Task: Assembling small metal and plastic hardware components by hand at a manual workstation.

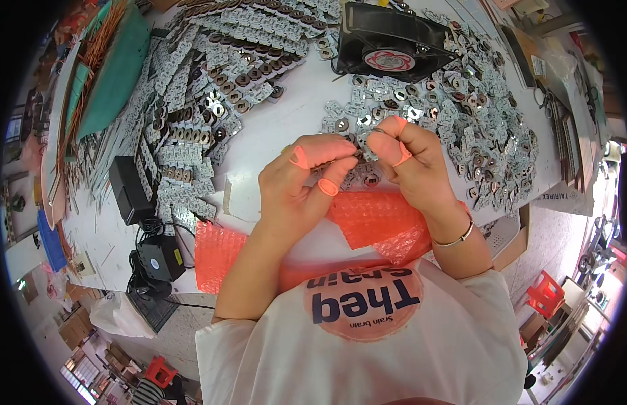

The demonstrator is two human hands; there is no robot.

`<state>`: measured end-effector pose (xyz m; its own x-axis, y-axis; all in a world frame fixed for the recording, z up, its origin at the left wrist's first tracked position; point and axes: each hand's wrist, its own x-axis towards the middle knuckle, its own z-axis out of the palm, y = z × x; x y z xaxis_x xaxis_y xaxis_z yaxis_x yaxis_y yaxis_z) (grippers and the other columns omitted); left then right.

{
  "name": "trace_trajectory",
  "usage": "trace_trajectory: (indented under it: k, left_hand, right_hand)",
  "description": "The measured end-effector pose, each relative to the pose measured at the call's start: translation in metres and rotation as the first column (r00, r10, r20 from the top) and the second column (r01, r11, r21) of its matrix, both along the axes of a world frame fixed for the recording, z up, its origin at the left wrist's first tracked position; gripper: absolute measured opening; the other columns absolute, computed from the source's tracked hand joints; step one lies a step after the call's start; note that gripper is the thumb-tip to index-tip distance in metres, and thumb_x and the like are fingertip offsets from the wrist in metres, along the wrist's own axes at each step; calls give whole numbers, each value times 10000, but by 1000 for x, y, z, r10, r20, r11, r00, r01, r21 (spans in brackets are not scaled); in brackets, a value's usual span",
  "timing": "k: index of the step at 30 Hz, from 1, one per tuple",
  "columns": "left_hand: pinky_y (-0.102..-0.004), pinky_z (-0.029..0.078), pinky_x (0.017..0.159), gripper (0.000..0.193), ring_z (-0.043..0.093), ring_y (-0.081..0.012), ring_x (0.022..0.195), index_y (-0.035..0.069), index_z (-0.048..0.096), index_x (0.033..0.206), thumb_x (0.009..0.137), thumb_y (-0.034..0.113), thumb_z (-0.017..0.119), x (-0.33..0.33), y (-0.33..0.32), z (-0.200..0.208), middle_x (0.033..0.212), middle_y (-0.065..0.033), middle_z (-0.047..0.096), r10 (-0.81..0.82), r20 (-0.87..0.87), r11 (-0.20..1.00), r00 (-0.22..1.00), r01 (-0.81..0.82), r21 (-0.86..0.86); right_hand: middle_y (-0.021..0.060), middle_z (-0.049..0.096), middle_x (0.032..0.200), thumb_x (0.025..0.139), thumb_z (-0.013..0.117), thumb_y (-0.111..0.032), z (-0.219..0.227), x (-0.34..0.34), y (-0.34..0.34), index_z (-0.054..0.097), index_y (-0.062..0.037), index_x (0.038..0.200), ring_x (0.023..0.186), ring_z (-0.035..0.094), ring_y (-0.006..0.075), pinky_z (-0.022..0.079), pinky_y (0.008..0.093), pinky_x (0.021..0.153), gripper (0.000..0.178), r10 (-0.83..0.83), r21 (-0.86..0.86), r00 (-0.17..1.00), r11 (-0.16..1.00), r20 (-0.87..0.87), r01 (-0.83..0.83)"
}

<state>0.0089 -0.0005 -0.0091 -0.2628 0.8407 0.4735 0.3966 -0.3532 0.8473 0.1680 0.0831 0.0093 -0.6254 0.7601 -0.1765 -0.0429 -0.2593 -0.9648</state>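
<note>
Over the white table (293,115), my left hand (293,185) and my right hand (418,165) come close together. Both wear orange finger cots on thumb and forefinger. My left thumb and forefinger pinch one side of a small metal part (363,154), mostly hidden by the fingertips. My right hand is curled, its thumb and forefinger closed at the other side of that part; what exactly they grip is hard to make out. Just beyond and to the right lies a heap of loose silvery metal parts with round dark discs (485,128). Red bubble wrap (377,219) lies under my wrists.
Similar parts stand in long rows (239,77) at the far left. A black fan (388,44) stands at the back. A green basin (118,81) holds thin copper-coloured strips. Left of my arm are a black box (129,190) and a black adapter (159,258) with cables.
</note>
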Motion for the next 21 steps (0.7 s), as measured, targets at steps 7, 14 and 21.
trace_trajectory:
  k: [7,14,21]
  left_hand:
    - [-246,516,670,167,630,-163,824,9,637,958,798,-38,644,0,2,3,930,-96,640,33,168,991,985,-10,-134]
    - [-230,506,675,200,610,-129,821,18,634,1000,805,-20,658,2,0,4,918,-72,635,-18,195,967,981,67,-246]
    - [-205,496,668,193,603,-83,795,10,637,953,776,-15,709,-10,-5,3,886,-38,645,-33,569,908,821,263,-327]
  right_hand:
    - [-20,525,605,844,664,-149,-2,5,17,648,0,827,547,455,59,362,221,492,151,-8,480,968,869,251,-118]
    - [47,558,612,821,666,-107,7,15,25,684,6,893,546,491,124,372,251,501,135,-60,586,956,801,286,-125]
    - [60,572,620,776,675,-36,-1,20,26,672,19,854,544,512,143,372,252,502,95,135,585,967,776,214,-238]
